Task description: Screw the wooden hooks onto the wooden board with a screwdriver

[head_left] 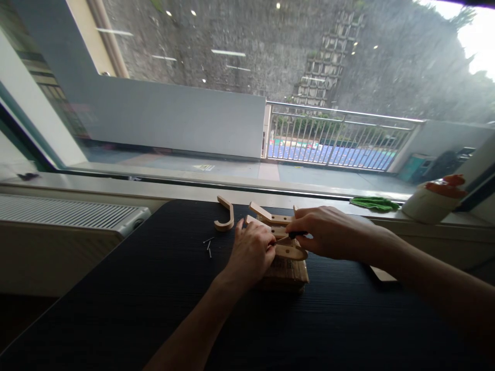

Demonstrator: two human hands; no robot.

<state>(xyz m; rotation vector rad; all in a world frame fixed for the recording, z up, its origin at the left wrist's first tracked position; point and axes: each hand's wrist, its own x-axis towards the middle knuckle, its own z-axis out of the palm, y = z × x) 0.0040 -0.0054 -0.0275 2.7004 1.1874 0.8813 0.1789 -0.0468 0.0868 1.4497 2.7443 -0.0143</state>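
A light wooden base with hook-shaped pegs (284, 268) lies on the black table (154, 299). My left hand (251, 252) is closed on its left side, fingers curled around a wooden piece. My right hand (328, 234) pinches a small black-handled screwdriver (296, 235), its tip pointing left at the wood by my left fingers. One curved wooden peg (294, 252) lies on top of the base, and two more (268, 215) stick up behind it. A loose J-shaped wooden hook (225, 214) rests on the table to the left.
A few small dark screws (209, 245) lie left of my left hand. A flat wooden piece (382, 274) shows under my right forearm. On the window sill sit a green cloth (375, 204) and a white pot (427, 203). A white radiator (69, 214) stands at left.
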